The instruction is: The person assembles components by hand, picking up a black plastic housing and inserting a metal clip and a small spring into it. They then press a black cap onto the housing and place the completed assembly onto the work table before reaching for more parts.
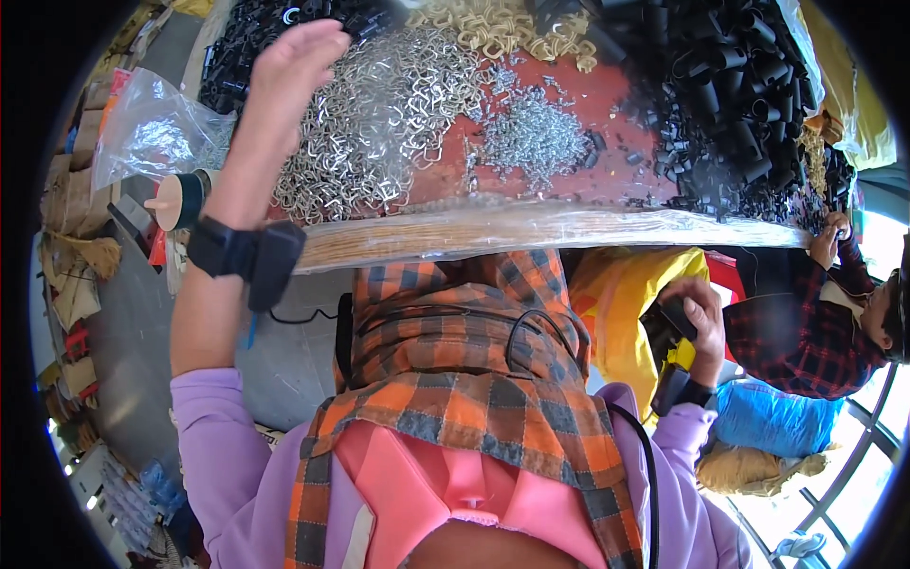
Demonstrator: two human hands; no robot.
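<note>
My left hand (301,59) reaches over the far left of the table, between a heap of black parts (232,66) and a pile of silver metal rings (365,133). Its fingers are bent to the right, slightly apart from the thumb, and nothing shows in them. Low on the right, my right hand (703,318) is closed round a dark black piece (679,317), whose exact kind I cannot make out. That hand is beside the mouth of a yellow bag (616,294). Both wrists carry black straps; the left one bears a black box (275,266).
A wooden edge (531,228) wrapped in plastic film fronts the red table. Small silver parts (536,133), tan rings (493,24) and black tubular pieces (730,85) lie there. A clear bag (156,133) and green spool (180,202) are left; another person (806,322) works right.
</note>
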